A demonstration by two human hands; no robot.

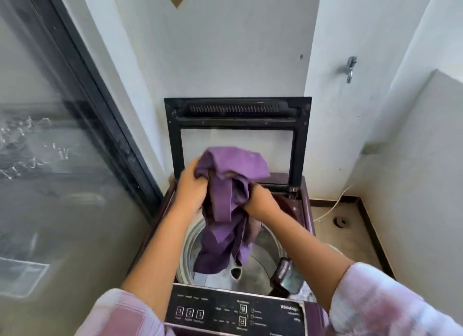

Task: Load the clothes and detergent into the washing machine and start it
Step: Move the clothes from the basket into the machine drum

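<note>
A purple garment point(230, 197) hangs bunched over the open drum point(263, 258) of a top-loading washing machine point(308, 210). My left hand point(191, 187) grips the cloth at its upper left. My right hand point(260, 197) grips it on the right side. The cloth's lower end dangles into the steel drum. The machine's glass lid point(236, 135) stands upright against the wall. Its black control panel point(233, 310) with buttons lies nearest me. No detergent is visible.
A dark-framed glass sliding door point(62, 147) runs along the left. White walls close in behind and to the right, with a wall tap point(350, 68) at upper right. A floor drain point(340, 221) and a white hose point(333, 205) lie to the right of the machine.
</note>
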